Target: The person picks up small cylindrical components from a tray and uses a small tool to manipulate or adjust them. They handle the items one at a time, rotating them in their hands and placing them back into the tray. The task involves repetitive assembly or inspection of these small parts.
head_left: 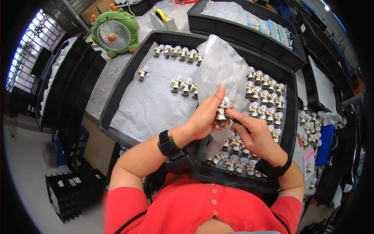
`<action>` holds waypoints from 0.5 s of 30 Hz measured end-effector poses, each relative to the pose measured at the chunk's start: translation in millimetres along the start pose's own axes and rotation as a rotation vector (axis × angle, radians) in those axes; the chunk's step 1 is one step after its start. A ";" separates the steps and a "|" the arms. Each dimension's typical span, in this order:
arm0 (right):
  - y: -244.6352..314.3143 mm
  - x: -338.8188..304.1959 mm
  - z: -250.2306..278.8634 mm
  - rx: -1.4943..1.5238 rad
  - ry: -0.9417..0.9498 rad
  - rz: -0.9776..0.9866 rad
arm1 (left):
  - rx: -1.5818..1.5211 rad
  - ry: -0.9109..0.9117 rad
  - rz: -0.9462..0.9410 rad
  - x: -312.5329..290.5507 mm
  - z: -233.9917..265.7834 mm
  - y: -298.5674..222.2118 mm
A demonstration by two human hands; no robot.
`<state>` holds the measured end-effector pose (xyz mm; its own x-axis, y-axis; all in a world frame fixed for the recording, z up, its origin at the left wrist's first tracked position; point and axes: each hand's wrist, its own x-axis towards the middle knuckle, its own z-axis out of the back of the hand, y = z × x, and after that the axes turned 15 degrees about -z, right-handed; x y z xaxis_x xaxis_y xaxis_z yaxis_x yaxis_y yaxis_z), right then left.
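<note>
My left hand [200, 119] is closed around a small figurine [221, 113] with pale hair, a white outfit and dark legs, thumb raised along its side. Against the figurine, my right hand [255, 134] pinches a thin dark tool [235, 119]; its exact kind is hidden by the fingers. Both hands hover over a large black tray [117, 87] lined with white paper. Spread-out figurines [144, 73] lie on its left side, and dense rows of figurines [265, 96] fill the right. A loose white paper sheet [220, 62] rises between the two groups.
Beyond the tray are a green fan [116, 33], a tape dispenser [163, 19] and another black tray [245, 33] with blue-and-white pieces. Stacked black trays [72, 78] stand at left. More figurines [309, 126] and a blue bin [326, 144] are at right.
</note>
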<state>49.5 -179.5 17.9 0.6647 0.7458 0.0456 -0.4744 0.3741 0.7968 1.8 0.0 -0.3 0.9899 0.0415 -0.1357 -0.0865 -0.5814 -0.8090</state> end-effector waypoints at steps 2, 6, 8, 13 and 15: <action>0.1 0.0 -0.4 -0.004 -0.002 0.002 | 0.002 -0.006 0.000 0.2 0.0 0.2; 1.0 0.0 0.2 -0.005 0.004 -0.007 | 0.008 -0.018 -0.001 -0.1 -0.2 0.3; 1.2 0.0 1.2 0.010 0.019 -0.030 | 0.007 -0.019 0.000 -0.2 -0.2 0.1; 3.2 -0.5 3.0 0.020 0.041 -0.076 | -0.013 -0.008 -0.004 -0.4 0.2 0.4; 1.8 -0.4 1.5 0.004 0.017 -0.041 | -0.018 -0.005 -0.003 -0.2 0.4 0.4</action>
<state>49.3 -179.9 20.2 0.6734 0.7393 0.0028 -0.4448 0.4020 0.8004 1.6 0.1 -0.8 0.9896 0.0474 -0.1357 -0.0811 -0.5959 -0.7990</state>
